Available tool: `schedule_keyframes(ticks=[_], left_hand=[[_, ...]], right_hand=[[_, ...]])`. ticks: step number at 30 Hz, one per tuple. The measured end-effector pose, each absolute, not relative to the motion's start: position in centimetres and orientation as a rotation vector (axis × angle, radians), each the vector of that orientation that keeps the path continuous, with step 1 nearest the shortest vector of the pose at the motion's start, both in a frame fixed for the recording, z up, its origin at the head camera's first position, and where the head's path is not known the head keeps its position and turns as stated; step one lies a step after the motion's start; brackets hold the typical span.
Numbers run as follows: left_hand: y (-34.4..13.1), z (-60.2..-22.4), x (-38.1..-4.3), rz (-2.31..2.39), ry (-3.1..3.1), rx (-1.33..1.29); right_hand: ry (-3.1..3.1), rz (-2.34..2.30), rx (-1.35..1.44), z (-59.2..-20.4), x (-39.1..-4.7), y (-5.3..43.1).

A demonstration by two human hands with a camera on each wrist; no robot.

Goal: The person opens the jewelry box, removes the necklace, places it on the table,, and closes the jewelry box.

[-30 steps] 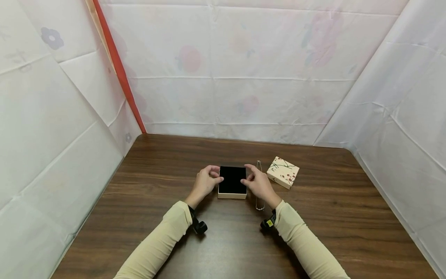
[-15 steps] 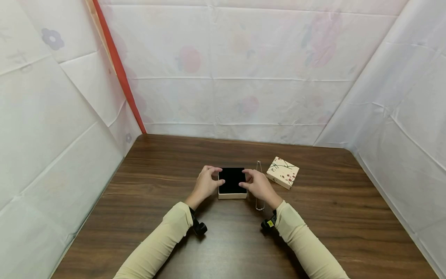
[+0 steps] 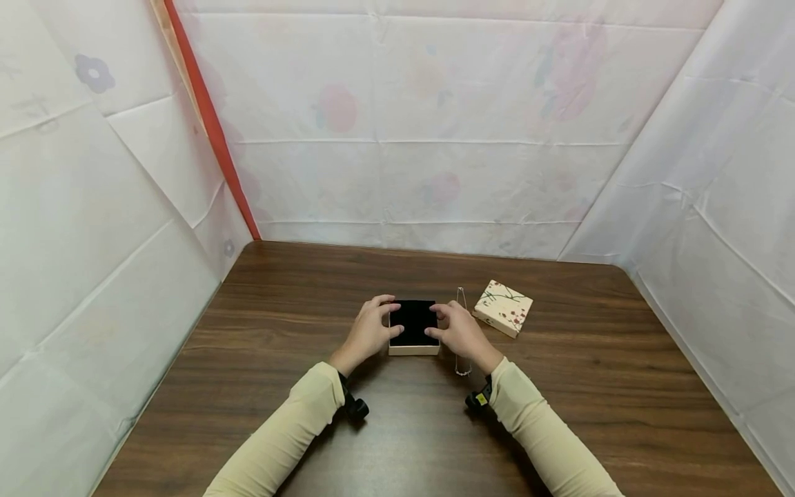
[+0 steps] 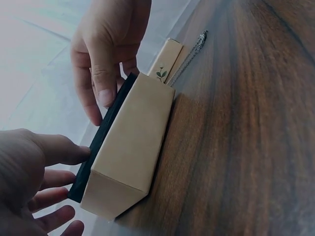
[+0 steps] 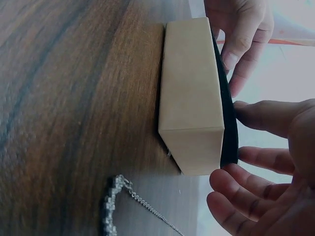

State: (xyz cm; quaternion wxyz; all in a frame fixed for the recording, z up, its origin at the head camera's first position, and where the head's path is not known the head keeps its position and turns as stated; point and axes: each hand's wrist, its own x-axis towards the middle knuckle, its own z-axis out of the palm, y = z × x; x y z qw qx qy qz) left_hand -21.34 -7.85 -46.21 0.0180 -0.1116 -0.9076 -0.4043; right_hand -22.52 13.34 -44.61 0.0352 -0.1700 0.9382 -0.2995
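A small cream box (image 3: 413,351) sits on the table between the two hands. Its black padded insert (image 3: 415,323) stands a little above the box walls in both wrist views. From the left side, the left hand (image 3: 368,331) touches the insert's top with its thumb, its other fingers spread by the far corner. Opposite it, the right hand (image 3: 461,330) rests thumb and index fingertip on the insert, with its lower fingers at the box corner. A thin silver necklace (image 3: 462,373) lies on the table, partly hidden under the right hand; its chain (image 5: 152,210) shows near the box.
To the right lies the cream box lid (image 3: 504,308) with red flowers and green stems, close to the necklace. The brown wood-grain table (image 3: 298,276) is enclosed by white printed sheets (image 3: 472,83) at the back and sides. Black wrist cameras hang under both wrists.
Both hands' fingertips have shifted inward from the insert's side edges onto its top. The insert's far edge appears slightly lower. Box, necklace and lid stay in place.
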Motion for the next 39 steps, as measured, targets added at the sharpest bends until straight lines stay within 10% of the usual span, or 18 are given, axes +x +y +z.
schedule_keyframes(ticks=[39], left_hand=[[-7.94, -46.42, -21.35, -1.011, -2.877, -0.421]], right_hand=[[2.873, -0.846, -0.573, -45.03, -22.58, 13.29]])
